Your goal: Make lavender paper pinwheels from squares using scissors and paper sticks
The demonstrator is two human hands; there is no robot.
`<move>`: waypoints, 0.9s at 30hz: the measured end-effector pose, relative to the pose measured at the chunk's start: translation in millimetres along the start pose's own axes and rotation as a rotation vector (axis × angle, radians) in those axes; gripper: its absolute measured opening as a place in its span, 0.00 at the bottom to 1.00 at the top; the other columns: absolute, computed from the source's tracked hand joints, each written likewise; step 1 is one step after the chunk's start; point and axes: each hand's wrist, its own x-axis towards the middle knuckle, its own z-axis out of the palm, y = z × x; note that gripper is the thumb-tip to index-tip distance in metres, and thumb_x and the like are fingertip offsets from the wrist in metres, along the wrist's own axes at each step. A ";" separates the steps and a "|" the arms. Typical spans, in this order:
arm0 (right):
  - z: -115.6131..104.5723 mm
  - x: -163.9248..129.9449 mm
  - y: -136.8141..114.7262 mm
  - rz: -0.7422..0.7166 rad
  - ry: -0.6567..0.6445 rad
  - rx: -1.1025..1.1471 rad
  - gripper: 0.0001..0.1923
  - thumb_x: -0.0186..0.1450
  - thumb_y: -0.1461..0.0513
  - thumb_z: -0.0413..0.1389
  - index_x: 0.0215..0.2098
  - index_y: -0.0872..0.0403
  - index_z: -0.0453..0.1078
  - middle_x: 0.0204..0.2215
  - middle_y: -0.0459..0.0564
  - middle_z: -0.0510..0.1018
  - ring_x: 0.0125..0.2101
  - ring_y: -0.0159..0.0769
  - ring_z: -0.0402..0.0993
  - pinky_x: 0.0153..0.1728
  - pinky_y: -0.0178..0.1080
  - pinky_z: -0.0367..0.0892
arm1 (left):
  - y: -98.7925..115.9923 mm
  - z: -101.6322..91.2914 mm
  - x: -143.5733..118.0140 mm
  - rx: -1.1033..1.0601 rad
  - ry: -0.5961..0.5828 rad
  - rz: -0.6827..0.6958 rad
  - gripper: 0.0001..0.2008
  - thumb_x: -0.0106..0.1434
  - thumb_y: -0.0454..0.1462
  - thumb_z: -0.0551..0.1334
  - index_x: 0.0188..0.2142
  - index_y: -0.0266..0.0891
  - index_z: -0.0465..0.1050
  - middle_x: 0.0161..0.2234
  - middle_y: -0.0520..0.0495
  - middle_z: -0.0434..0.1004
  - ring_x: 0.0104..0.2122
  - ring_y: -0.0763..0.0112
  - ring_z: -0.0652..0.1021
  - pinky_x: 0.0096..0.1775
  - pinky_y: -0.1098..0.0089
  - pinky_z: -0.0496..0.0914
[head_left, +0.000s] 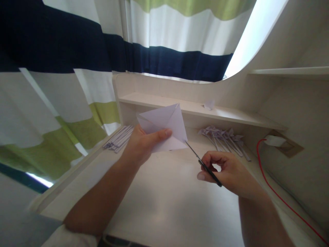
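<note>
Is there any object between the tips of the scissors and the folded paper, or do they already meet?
Nothing visible stands between them. The scissors, held in the right hand, reach with their tips to the lower right corner of the folded paper, which the left hand holds above the desk.

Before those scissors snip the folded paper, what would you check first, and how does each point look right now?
1. Left hand has a firm grip on the folded paper: ok.
2. Right hand holds the scissors: ok.
3. Scissor tip meets the paper's lower right corner: ok.
4. Left thumb away from the tip: ok.
5. Blades opened: cannot tell.
6. Red cable away from both hands: ok.
</note>
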 end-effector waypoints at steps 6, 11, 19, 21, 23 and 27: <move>-0.1 -0.9 -3.1 -0.015 0.009 -0.032 0.18 0.52 0.52 0.70 0.24 0.55 0.70 0.20 0.44 0.70 0.23 0.30 0.62 0.25 0.35 0.58 | 0.3 -0.3 -0.1 -0.008 -0.016 -0.007 0.17 0.52 0.36 0.74 0.42 0.36 0.79 0.39 0.43 0.83 0.34 0.62 0.82 0.36 0.67 0.78; -0.7 -1.0 -4.5 -0.033 0.013 -0.055 0.17 0.53 0.52 0.70 0.24 0.54 0.70 0.20 0.43 0.70 0.23 0.30 0.62 0.25 0.35 0.58 | 3.4 2.2 -0.7 -0.013 -0.021 -0.016 0.15 0.52 0.37 0.73 0.40 0.36 0.79 0.37 0.44 0.83 0.32 0.64 0.82 0.35 0.69 0.78; -0.3 -0.5 -5.5 -0.040 0.027 -0.078 0.19 0.52 0.50 0.69 0.23 0.54 0.69 0.20 0.44 0.69 0.24 0.31 0.62 0.26 0.36 0.59 | 4.8 2.3 0.5 -0.022 -0.029 -0.060 0.18 0.50 0.37 0.74 0.41 0.36 0.78 0.37 0.44 0.83 0.32 0.63 0.82 0.32 0.69 0.77; -0.1 -0.3 -5.8 -0.038 0.025 -0.075 0.19 0.52 0.50 0.69 0.23 0.54 0.69 0.20 0.44 0.69 0.24 0.31 0.62 0.26 0.36 0.59 | 5.2 2.2 0.3 -0.024 -0.031 -0.072 0.18 0.50 0.37 0.74 0.41 0.35 0.78 0.36 0.44 0.83 0.30 0.64 0.82 0.31 0.70 0.77; -0.1 -0.4 -5.8 -0.034 0.023 -0.077 0.19 0.52 0.51 0.69 0.23 0.54 0.69 0.20 0.44 0.69 0.24 0.31 0.62 0.26 0.36 0.59 | 5.2 2.0 0.0 -0.025 -0.043 -0.072 0.17 0.51 0.37 0.74 0.40 0.35 0.78 0.34 0.45 0.83 0.28 0.66 0.81 0.29 0.70 0.76; -0.3 -0.7 -5.2 -0.019 0.019 -0.066 0.17 0.53 0.53 0.70 0.23 0.54 0.69 0.20 0.43 0.69 0.24 0.30 0.61 0.26 0.36 0.59 | 3.9 0.9 0.1 -0.016 -0.051 -0.058 0.16 0.51 0.37 0.73 0.40 0.35 0.78 0.34 0.45 0.83 0.30 0.66 0.81 0.31 0.70 0.77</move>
